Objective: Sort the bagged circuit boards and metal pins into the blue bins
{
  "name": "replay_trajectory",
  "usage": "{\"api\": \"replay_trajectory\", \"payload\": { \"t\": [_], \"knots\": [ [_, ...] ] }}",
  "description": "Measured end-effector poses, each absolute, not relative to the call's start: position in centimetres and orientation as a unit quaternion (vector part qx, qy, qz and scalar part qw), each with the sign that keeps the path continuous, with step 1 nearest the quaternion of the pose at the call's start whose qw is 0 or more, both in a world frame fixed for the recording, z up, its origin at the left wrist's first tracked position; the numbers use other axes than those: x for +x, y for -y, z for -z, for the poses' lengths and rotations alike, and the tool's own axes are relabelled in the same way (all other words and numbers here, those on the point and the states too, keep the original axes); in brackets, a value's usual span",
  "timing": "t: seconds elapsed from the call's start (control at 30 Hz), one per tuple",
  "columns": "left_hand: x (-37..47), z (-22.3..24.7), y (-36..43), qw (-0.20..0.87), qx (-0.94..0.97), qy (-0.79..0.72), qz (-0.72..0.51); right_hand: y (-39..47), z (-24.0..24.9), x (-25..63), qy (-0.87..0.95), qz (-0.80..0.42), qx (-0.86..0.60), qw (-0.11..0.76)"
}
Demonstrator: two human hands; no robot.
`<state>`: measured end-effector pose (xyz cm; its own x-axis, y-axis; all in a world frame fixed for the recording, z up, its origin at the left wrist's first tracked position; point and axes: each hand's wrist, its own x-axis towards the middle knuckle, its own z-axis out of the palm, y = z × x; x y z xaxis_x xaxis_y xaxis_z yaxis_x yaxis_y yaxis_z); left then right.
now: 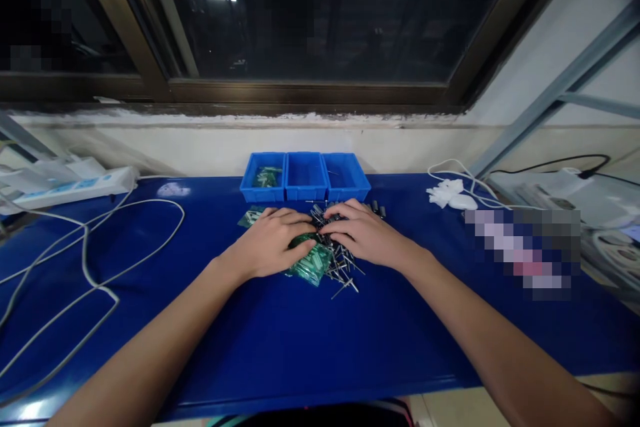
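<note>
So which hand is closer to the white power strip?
The left hand. The power strip lies far off on that hand's side of the blue mat, by the white cables. The right hand rests on the pile of small metal-legged parts, farther away.

1. Blue table [280, 340], seen from above.
2. Three blue bins [305, 177] in a row at its back.
3. Green circuit boards [310, 261] and loose metal-legged parts [343, 265] at centre.
4. White cable [95, 260] looping at left.
5. White cloth [445, 192] at right.

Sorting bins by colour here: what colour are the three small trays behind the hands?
Bright blue, all three trays, seen clearly in the head view.
</note>
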<state>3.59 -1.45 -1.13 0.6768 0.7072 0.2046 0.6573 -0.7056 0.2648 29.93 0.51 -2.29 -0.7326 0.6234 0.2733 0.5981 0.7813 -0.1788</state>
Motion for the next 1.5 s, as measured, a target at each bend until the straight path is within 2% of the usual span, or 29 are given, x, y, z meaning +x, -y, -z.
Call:
{"api": "replay_trajectory", "payload": {
  "t": [0.17, 0.3, 0.53, 0.73, 0.9, 1.2, 1.4, 1.5],
  "knots": [
    [3.7, 1.2, 1.4, 0.089, 0.909, -0.383, -0.140, -0.5, 1.8, 30.0, 0.936, 0.034, -0.317, 0.146],
    [3.7, 1.2, 1.4, 0.092, 0.909, -0.382, -0.139, -0.7, 1.9, 30.0, 0.930, 0.006, -0.308, 0.200],
    [3.7, 1.5, 1.3, 0.095, 0.908, -0.382, -0.144, -0.4, 1.3, 29.3, 0.864, -0.136, -0.346, 0.339],
    [3.7, 1.3, 1.3, 0.096, 0.910, -0.382, -0.130, -0.9, 0.6, 29.3, 0.684, -0.371, -0.394, 0.488],
    [3.7, 1.2, 1.3, 0.100, 0.907, -0.391, -0.121, -2.2, 0.5, 30.2, 0.520, -0.483, -0.408, 0.574],
    [3.7, 1.3, 1.4, 0.102, 0.906, -0.392, -0.118, -2.8, 0.4, 31.0, 0.413, -0.559, -0.478, 0.536],
    [3.8, 1.4, 1.5, 0.102, 0.905, -0.392, -0.126, -2.8, 0.6, 30.7, 0.500, -0.504, -0.483, 0.512],
    [3.8, 1.4, 1.6, 0.103, 0.905, -0.391, -0.129, -2.1, 0.0, 30.6, 0.570, -0.424, -0.504, 0.491]
  ]
}}
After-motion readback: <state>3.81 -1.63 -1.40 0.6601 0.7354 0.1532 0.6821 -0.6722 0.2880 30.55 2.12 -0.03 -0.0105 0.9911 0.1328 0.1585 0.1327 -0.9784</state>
